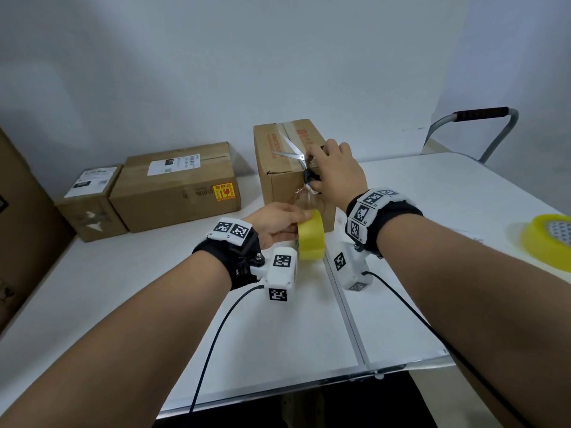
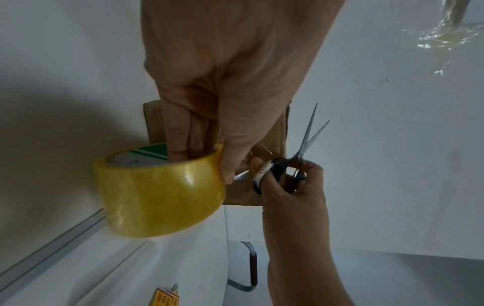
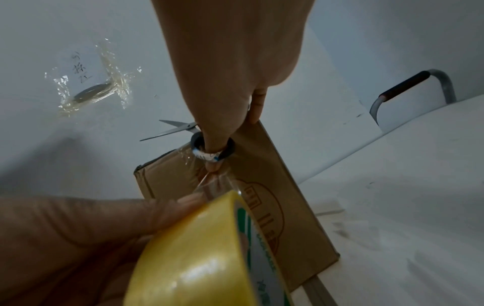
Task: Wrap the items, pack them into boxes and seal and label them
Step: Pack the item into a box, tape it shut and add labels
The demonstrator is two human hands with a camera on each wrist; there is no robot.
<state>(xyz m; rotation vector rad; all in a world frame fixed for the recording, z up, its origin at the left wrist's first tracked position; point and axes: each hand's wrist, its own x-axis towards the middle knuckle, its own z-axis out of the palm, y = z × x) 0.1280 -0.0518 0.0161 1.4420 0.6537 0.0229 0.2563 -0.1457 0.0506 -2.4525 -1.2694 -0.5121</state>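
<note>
On the white table (image 1: 432,211) an upright cardboard box (image 1: 279,186) stands in the middle, a strip of clear tape running over its top. The left hand (image 1: 275,223) grips a yellow tape roll (image 1: 310,237) just in front of the box's near face: in the left wrist view its fingers (image 2: 180,132) are tucked into the roll's core and the thumb lies on the outside. A clear length of tape (image 3: 217,184) stretches from the roll up to the box's near top edge. The right hand (image 1: 336,171) holds a pair of scissors (image 1: 293,152) at that edge, with the thumb through one black handle loop and the other fingers curled at the second; the blades are spread open and point far-left above the box top. To the left, against the wall, lie a larger sealed box (image 1: 176,186) with a white label and a red-and-yellow sticker, and a smaller labelled box (image 1: 92,202) beside it. A second roll of yellow tape (image 1: 548,239) lies flat at the right edge of the table. A grey metal handle (image 1: 482,118) with a dark grip rises beyond the table's far right corner.
</note>
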